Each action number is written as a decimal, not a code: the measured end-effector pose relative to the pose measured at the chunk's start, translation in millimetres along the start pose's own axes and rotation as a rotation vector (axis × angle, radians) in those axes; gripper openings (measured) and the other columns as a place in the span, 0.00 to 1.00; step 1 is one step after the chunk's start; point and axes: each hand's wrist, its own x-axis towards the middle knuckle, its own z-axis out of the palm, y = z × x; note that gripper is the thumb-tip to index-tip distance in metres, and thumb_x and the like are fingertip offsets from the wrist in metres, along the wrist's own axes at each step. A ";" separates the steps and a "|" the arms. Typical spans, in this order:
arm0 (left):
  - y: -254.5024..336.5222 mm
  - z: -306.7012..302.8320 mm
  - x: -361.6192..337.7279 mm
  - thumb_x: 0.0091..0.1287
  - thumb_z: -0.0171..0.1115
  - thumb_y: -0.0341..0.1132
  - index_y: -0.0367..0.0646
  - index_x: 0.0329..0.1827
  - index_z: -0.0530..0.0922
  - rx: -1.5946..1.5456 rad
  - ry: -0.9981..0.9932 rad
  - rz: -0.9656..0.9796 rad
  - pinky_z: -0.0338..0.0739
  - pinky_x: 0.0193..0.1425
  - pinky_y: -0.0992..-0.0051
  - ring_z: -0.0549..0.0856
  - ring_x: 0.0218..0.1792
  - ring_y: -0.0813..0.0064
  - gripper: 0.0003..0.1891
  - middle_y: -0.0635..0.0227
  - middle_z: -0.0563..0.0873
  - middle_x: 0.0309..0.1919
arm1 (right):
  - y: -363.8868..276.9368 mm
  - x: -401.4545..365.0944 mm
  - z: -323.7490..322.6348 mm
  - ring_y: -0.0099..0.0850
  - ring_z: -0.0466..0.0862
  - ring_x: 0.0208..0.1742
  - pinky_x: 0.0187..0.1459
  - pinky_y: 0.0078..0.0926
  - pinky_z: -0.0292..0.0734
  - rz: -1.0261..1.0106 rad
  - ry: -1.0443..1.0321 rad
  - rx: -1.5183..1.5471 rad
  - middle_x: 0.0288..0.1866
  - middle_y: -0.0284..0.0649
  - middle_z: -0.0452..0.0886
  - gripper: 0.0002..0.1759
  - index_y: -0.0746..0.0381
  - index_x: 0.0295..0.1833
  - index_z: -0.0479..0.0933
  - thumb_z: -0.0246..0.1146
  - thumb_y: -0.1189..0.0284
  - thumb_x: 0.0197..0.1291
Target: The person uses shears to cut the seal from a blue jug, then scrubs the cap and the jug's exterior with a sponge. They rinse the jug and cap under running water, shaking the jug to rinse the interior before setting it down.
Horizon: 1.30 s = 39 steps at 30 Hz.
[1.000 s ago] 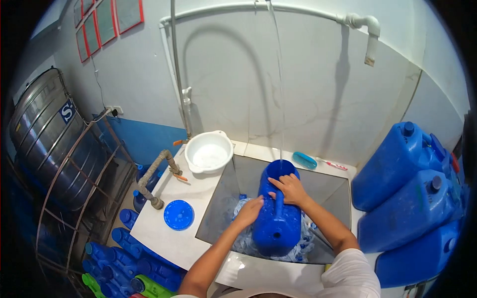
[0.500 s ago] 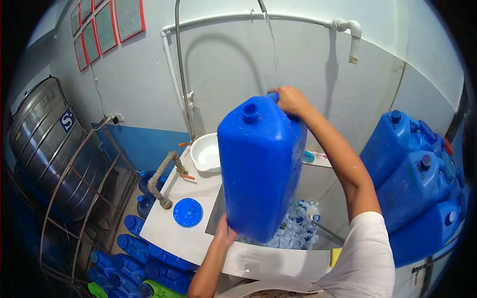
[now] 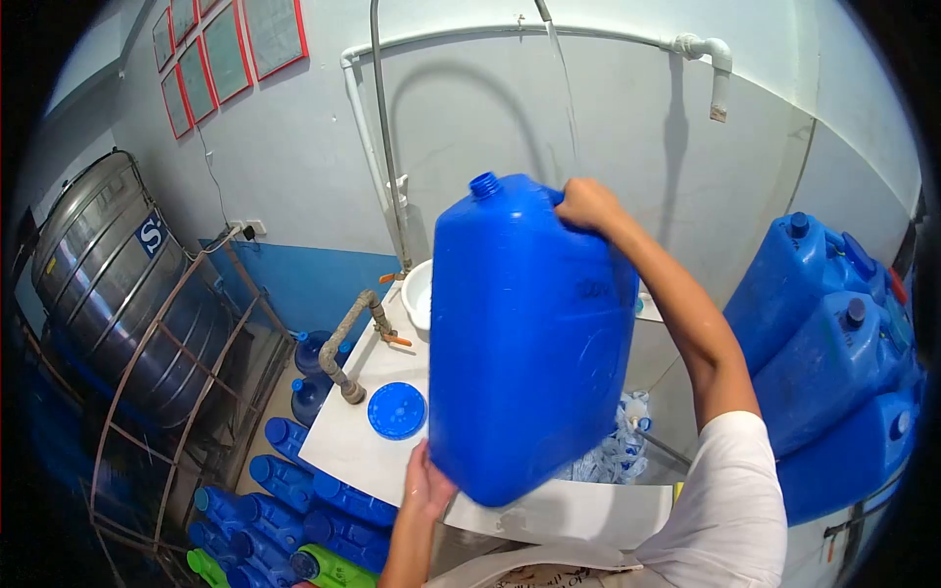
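Note:
A large blue plastic jerrycan (image 3: pixel 529 333) is tilted over the white counter and sink, its uncapped spout at the upper left. My right hand (image 3: pixel 588 206) is closed around its top handle. Low on the can's left corner, my left hand (image 3: pixel 427 482) presses against it and supports it, some fingers hidden. Behind the can, a stream of water (image 3: pixel 567 93) falls from a thin hose end (image 3: pixel 542 10). In the sink beneath lie crumpled clear and bluish plastic pieces (image 3: pixel 613 451), partly hidden by the can.
A round blue lid (image 3: pixel 397 411), a pipe tap (image 3: pixel 353 343) and a white basin (image 3: pixel 419 294) are on the counter (image 3: pixel 343 446). More blue jerrycans (image 3: pixel 818 338) are stacked at right; several containers (image 3: pixel 284 519) crowd the floor at left. Beyond stands a steel tank (image 3: pixel 127 294).
The jerrycan has turned so its broad side shows, and its base has swung toward the counter's front edge. Both hands remain on it. The view has shifted slightly left.

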 end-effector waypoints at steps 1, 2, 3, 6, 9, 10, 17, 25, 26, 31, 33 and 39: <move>12.8 -0.1 -13.8 0.71 0.42 0.50 0.42 0.63 0.67 0.059 0.089 0.086 0.69 0.64 0.58 0.75 0.59 0.63 0.25 0.58 0.76 0.59 | -6.5 -7.3 -5.9 0.54 0.83 0.41 0.44 0.45 0.77 0.015 -0.035 0.012 0.36 0.61 0.81 0.25 0.70 0.34 0.82 0.65 0.54 0.47; 38.4 9.4 -27.7 0.72 0.41 0.51 0.39 0.64 0.66 0.134 0.118 0.158 0.71 0.63 0.60 0.78 0.57 0.61 0.27 0.57 0.77 0.57 | -12.2 -8.4 -15.6 0.54 0.83 0.41 0.44 0.45 0.77 0.012 -0.037 0.009 0.36 0.61 0.81 0.25 0.70 0.34 0.82 0.65 0.54 0.47; 66.8 16.3 -36.1 0.72 0.40 0.52 0.37 0.64 0.65 0.157 0.004 0.189 0.74 0.60 0.62 0.80 0.54 0.61 0.28 0.56 0.77 0.57 | -15.5 -9.1 -21.9 0.54 0.83 0.41 0.44 0.45 0.77 0.059 0.033 0.084 0.36 0.61 0.81 0.25 0.70 0.34 0.82 0.65 0.54 0.47; 85.9 21.7 -9.9 0.72 0.43 0.51 0.37 0.59 0.69 0.203 0.028 0.446 0.76 0.58 0.67 0.82 0.51 0.65 0.26 0.57 0.79 0.54 | -10.2 3.4 -25.7 0.54 0.83 0.41 0.44 0.46 0.77 0.092 0.160 0.172 0.37 0.61 0.81 0.25 0.70 0.34 0.82 0.64 0.55 0.48; 39.2 16.3 22.9 0.72 0.44 0.50 0.38 0.59 0.69 0.108 0.029 0.407 0.75 0.59 0.67 0.80 0.53 0.66 0.25 0.59 0.78 0.56 | 18.1 26.5 6.2 0.55 0.82 0.40 0.42 0.45 0.77 -0.063 0.225 0.270 0.36 0.58 0.82 0.23 0.67 0.38 0.81 0.62 0.56 0.49; 35.2 14.5 16.8 0.72 0.44 0.50 0.38 0.59 0.69 0.109 0.026 0.411 0.75 0.59 0.67 0.80 0.53 0.66 0.25 0.59 0.78 0.56 | 27.0 22.8 19.3 0.55 0.82 0.40 0.42 0.45 0.77 -0.065 0.230 0.271 0.36 0.58 0.82 0.23 0.67 0.38 0.81 0.62 0.56 0.49; 98.7 89.5 -11.6 0.73 0.41 0.48 0.38 0.66 0.66 0.462 0.061 0.641 0.75 0.57 0.73 0.80 0.54 0.69 0.26 0.55 0.79 0.54 | 210.2 -76.9 144.3 0.49 0.82 0.40 0.45 0.42 0.76 0.150 0.214 0.844 0.38 0.58 0.81 0.22 0.72 0.44 0.77 0.57 0.62 0.56; 108.3 172.2 103.9 0.71 0.48 0.47 0.36 0.66 0.64 0.706 -0.292 0.719 0.65 0.66 0.69 0.75 0.60 0.66 0.27 0.55 0.77 0.58 | 243.3 -294.0 297.3 0.46 0.78 0.50 0.53 0.42 0.72 0.377 0.365 1.830 0.48 0.51 0.78 0.24 0.66 0.54 0.72 0.51 0.58 0.61; 102.7 139.0 142.6 0.70 0.51 0.46 0.39 0.64 0.67 0.525 -0.146 0.766 0.67 0.63 0.68 0.75 0.58 0.68 0.25 0.60 0.77 0.56 | 238.2 -304.8 310.0 0.45 0.77 0.51 0.54 0.42 0.71 0.363 0.353 1.887 0.49 0.50 0.78 0.25 0.65 0.55 0.72 0.50 0.57 0.61; 115.4 -15.6 295.6 0.55 0.57 0.35 0.50 0.31 0.67 0.386 0.550 0.784 0.57 0.28 0.69 0.65 0.27 0.76 0.06 0.72 0.67 0.27 | 206.3 -310.9 352.8 0.43 0.74 0.57 0.60 0.42 0.69 0.207 0.299 2.059 0.56 0.45 0.76 0.27 0.61 0.61 0.69 0.47 0.55 0.65; 121.8 -20.6 286.9 0.60 0.57 0.37 0.46 0.34 0.66 0.322 0.491 0.526 0.61 0.23 0.71 0.65 0.22 0.73 0.09 0.68 0.68 0.26 | 196.9 -314.2 369.0 0.43 0.73 0.60 0.62 0.42 0.68 0.118 0.324 2.214 0.59 0.44 0.75 0.28 0.60 0.64 0.68 0.45 0.54 0.66; 165.7 -29.7 275.6 0.67 0.52 0.26 0.37 0.37 0.68 0.089 0.171 0.406 0.81 0.31 0.77 0.77 0.26 0.71 0.03 0.61 0.73 0.26 | 162.3 -326.8 348.2 0.47 0.75 0.58 0.60 0.50 0.70 0.110 0.426 2.817 0.59 0.47 0.75 0.29 0.58 0.61 0.70 0.43 0.50 0.66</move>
